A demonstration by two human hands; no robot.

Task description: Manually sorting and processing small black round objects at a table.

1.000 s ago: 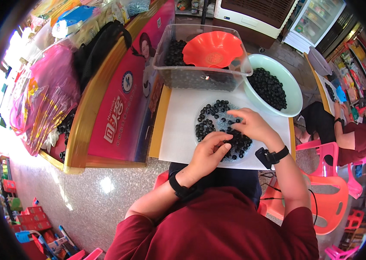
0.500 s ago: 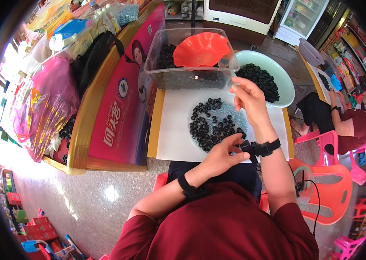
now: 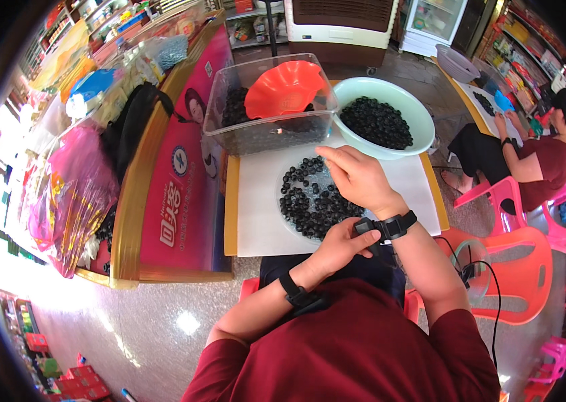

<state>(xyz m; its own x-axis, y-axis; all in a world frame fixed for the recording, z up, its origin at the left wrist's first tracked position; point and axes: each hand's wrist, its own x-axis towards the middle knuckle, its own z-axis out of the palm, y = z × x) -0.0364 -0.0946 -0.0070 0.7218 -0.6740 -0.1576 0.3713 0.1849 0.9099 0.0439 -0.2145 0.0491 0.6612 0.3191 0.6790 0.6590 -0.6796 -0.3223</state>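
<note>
My left hand [image 3: 340,246] is closed on a small black wrist device [image 3: 367,228] strapped to my right wrist by a black band [image 3: 398,225]. Above the near right part of a shallow round tray, my right hand [image 3: 358,178] hangs with loosely bent fingers, thumb apart from them; I see nothing in it. Dark round bead-like pieces [image 3: 318,213] are spread over the clear tray [image 3: 286,226], some of them beneath that hand. Another black band [image 3: 290,287] circles my left wrist.
Beyond the tray, a clear plastic bin [image 3: 266,139] contains dark pieces and a red wavy-edged bowl [image 3: 284,90]. A pale green basin [image 3: 423,141] of dark pieces stands right of it. The pink-panelled counter [image 3: 176,194] borders the left. Another person [image 3: 543,157] sits at right.
My right hand has moved left and turned lower over the tray. The left hand has closed in around the black wrist device. My view has shifted slightly.
</note>
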